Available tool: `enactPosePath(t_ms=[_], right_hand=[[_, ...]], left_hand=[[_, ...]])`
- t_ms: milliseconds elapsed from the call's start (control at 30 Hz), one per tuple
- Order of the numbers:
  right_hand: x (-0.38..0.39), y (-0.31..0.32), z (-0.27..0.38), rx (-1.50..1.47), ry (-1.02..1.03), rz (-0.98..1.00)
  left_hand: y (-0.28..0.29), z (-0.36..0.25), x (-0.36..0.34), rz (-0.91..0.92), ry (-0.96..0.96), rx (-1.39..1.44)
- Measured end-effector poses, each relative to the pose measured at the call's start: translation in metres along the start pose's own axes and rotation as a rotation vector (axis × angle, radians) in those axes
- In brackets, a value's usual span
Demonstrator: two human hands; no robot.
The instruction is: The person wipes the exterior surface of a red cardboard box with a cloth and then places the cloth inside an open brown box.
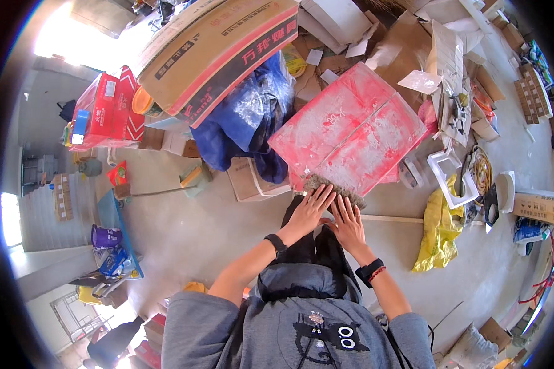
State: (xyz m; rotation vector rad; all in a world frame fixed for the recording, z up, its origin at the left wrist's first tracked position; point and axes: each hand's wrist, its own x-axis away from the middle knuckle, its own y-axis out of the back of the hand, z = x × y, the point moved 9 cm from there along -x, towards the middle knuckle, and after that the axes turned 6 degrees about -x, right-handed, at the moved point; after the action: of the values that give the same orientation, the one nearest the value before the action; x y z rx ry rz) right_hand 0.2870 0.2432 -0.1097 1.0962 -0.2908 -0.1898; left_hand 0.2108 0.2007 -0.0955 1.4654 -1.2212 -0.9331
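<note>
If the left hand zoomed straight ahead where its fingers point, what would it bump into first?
The left hand would meet the brownish, fuzzy-looking strip first; its fingers seem to touch it. Next comes the dusty red box, though depth is hard to judge.

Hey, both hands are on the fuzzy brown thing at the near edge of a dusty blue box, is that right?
Not quite: the dusty box is red, not blue, as the head view shows. The left hand and right hand are on the fuzzy brown thing at its near edge.
</note>
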Motion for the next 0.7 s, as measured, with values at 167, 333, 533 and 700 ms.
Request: enactPosePath(t_ms=[167,333,533,700], right_hand=[[0.000,0.002,-0.004,-0.008,-0.016,-0.018],[-0.005,0.006,-0.007,-0.041,-0.011,-0.010],[-0.007,0.006,-0.010,-0.044,-0.013,-0.029],[-0.020,0.018,-0.021,-0.049,-0.060,-0.095]], left_hand=[[-0.004,0.002,-0.006,0.049,-0.025,-0.020],[0.002,0.006,-0.012,0.052,-0.043,0.017],[-0.004,0.008,-0.020,0.121,-0.052,0.015],[-0.005,0.011,-0.044,0.087,-0.070,0.019]])
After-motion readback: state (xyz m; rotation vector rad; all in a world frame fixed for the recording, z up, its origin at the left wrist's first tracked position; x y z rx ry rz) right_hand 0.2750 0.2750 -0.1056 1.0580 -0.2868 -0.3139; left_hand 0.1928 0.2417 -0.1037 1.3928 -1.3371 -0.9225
